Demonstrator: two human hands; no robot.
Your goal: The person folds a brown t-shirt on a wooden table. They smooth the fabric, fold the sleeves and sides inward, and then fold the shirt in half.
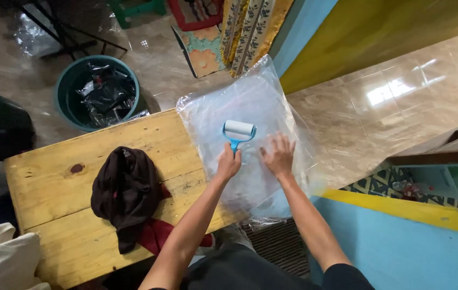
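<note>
Left hand [228, 164]: clenched on blue roller [238, 131] handle.
Right hand [278, 156]: released, flat on plastic bag [250, 102].
Bag edge: overhangs wooden table [52, 188] right side.
Dark cloth [124, 190]: left, apart.

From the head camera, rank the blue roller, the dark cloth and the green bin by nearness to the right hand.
From the right hand:
1. Blue roller, just to its left, held by the left hand.
2. Dark cloth, farther left on the wooden table.
3. Green bin, on the floor, upper left.

Yellow wood table [52, 182] — dark cloth [127, 193], clear plastic bag [250, 107] on it.
</note>
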